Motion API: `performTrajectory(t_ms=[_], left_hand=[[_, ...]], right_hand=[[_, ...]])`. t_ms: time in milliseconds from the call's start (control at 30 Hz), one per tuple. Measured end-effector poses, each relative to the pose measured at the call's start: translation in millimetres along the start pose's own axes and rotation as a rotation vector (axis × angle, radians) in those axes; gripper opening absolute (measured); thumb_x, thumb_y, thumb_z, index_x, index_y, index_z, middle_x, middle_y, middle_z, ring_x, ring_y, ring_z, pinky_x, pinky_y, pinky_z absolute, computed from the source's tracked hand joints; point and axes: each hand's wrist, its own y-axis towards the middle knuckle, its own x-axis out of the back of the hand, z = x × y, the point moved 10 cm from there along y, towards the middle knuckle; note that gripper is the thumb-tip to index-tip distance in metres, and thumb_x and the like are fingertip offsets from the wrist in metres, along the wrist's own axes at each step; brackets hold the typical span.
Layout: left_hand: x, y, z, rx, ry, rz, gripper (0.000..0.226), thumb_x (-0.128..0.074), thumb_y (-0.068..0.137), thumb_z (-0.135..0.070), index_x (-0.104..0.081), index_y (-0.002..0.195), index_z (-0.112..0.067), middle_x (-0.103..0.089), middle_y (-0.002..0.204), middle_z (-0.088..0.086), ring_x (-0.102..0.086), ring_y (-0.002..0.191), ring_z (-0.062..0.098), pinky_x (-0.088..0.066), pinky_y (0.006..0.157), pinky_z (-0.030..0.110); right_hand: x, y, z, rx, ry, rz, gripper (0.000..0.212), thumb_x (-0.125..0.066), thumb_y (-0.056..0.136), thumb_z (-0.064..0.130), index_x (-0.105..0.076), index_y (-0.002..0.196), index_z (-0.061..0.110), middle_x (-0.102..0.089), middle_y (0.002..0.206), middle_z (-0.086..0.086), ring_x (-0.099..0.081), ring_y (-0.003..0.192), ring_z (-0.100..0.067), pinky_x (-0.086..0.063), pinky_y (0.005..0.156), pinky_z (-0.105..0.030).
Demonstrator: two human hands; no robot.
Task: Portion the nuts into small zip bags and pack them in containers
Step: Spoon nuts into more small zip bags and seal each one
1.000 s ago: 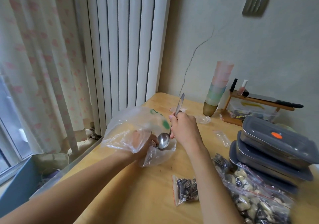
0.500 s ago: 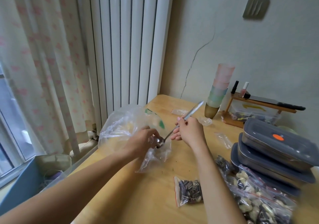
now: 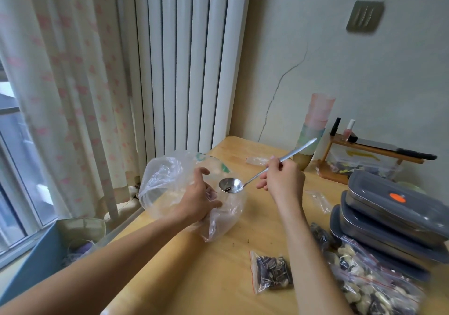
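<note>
Right hand [image 3: 281, 181] pinches the spoon [image 3: 245, 181], bowl pointing left at the plastic bag [image 3: 170, 181] gripped by the left hand [image 3: 198, 199]

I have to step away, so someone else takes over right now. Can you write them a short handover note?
Left hand grips the big clear plastic bag at its mouth; it looks nearly empty.
Right hand pinches the spoon, its bowl over the bag's mouth with only a few seeds in it.
Done: one small zip bag of seeds lies on the table; more filled bags are piled at right.
Left: bag the last seeds, then pack the bags into the stacked grey containers, lids on.
</note>
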Motion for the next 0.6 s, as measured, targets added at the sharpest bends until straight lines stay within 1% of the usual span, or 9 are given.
performTrajectory(t_ms=[33, 100, 133, 233, 333, 400, 433, 533, 600], left_hand=[[0.4, -0.9, -2.5, -0.007, -0.013, -0.013, 0.080, -0.085, 0.072, -0.003, -0.027, 0.124, -0.025, -0.063, 0.082, 0.004, -0.060, 0.071, 0.013, -0.048, 0.067, 0.017], [0.2, -1.9, -7.7, -0.021, -0.035, -0.030, 0.082, -0.083, 0.072, 0.002, -0.026, 0.125, -0.025, -0.061, 0.078, 0.004, -0.060, 0.070, 0.014, -0.049, 0.066, 0.020], [-0.5, -2.2, -10.6, -0.032, -0.042, -0.033, 0.083, -0.082, 0.072, 0.004, -0.025, 0.126, -0.025, -0.059, 0.077, 0.002, -0.059, 0.069, 0.015, -0.049, 0.065, 0.022], [-1.6, -1.4, -17.1, -0.055, -0.033, -0.034, 0.085, -0.082, 0.074, 0.003, -0.022, 0.128, -0.023, -0.061, 0.083, 0.005, -0.061, 0.072, 0.016, -0.046, 0.062, 0.020], [1.9, -0.5, -18.5, -0.043, -0.044, -0.064, 0.090, -0.086, 0.072, -0.002, -0.021, 0.129, -0.027, -0.062, 0.099, 0.007, -0.066, 0.083, 0.022, -0.052, 0.067, 0.022], [5.1, -0.5, -16.4, -0.032, -0.088, -0.089, 0.093, -0.087, 0.070, -0.004, -0.021, 0.129, -0.031, -0.059, 0.113, 0.006, -0.067, 0.094, 0.024, -0.056, 0.077, 0.028], [6.2, -0.6, -14.6, -0.024, -0.116, -0.097, 0.093, -0.087, 0.070, -0.003, -0.021, 0.128, -0.033, -0.059, 0.115, 0.006, -0.067, 0.097, 0.024, -0.058, 0.080, 0.031], [9.9, -2.4, -9.6, 0.002, -0.198, -0.117, 0.088, -0.083, 0.072, -0.001, -0.021, 0.125, -0.034, -0.064, 0.112, 0.007, -0.071, 0.091, 0.022, -0.059, 0.080, 0.034], [10.2, -3.5, -7.5, 0.014, -0.249, -0.112, 0.085, -0.082, 0.075, 0.001, -0.021, 0.125, -0.032, -0.064, 0.109, 0.004, -0.072, 0.087, 0.020, -0.059, 0.078, 0.030]], right_hand=[[-0.7, -3.8, 10.3, 0.054, -0.005, -0.001, 0.036, -0.044, 0.108, 0.026, -0.067, 0.086, 0.008, -0.070, 0.058, -0.004, -0.068, 0.048, -0.011, -0.059, 0.065, -0.030], [-2.4, -13.9, 32.5, 0.176, -0.037, -0.013, 0.037, -0.045, 0.109, 0.026, -0.067, 0.085, 0.007, -0.069, 0.061, -0.004, -0.066, 0.045, -0.008, -0.053, 0.057, -0.017], [-4.2, -19.7, 43.8, 0.247, -0.061, -0.019, 0.037, -0.045, 0.109, 0.026, -0.066, 0.086, 0.006, -0.068, 0.063, -0.004, -0.066, 0.047, -0.010, -0.052, 0.055, -0.017], [-21.6, -35.7, 70.6, 0.449, -0.130, 0.049, 0.037, -0.046, 0.109, 0.028, -0.067, 0.088, 0.005, -0.067, 0.068, -0.005, -0.068, 0.056, -0.020, -0.058, 0.060, -0.041], [-40.5, -51.0, 88.2, 0.612, -0.148, 0.181, 0.033, -0.049, 0.109, 0.026, -0.068, 0.092, 0.005, -0.066, 0.072, -0.005, -0.066, 0.059, -0.022, -0.057, 0.060, -0.045], [-42.2, -59.7, 98.5, 0.724, -0.124, 0.232, 0.025, -0.054, 0.108, 0.025, -0.070, 0.097, 0.008, -0.064, 0.075, -0.002, -0.061, 0.059, -0.018, -0.055, 0.061, -0.039], [-41.2, -63.4, 102.2, 0.775, -0.113, 0.254, 0.023, -0.055, 0.107, 0.025, -0.070, 0.099, 0.010, -0.063, 0.077, 0.000, -0.059, 0.059, -0.013, -0.053, 0.060, -0.034], [-36.6, -69.6, 107.8, 0.886, -0.075, 0.305, 0.018, -0.059, 0.105, 0.024, -0.071, 0.101, 0.012, -0.062, 0.081, 0.009, -0.055, 0.061, 0.006, -0.043, 0.063, -0.014], [-32.6, -69.9, 109.6, 0.923, -0.057, 0.307, 0.018, -0.060, 0.105, 0.024, -0.073, 0.102, 0.012, -0.058, 0.082, 0.016, -0.055, 0.062, 0.009, -0.040, 0.065, -0.008]])
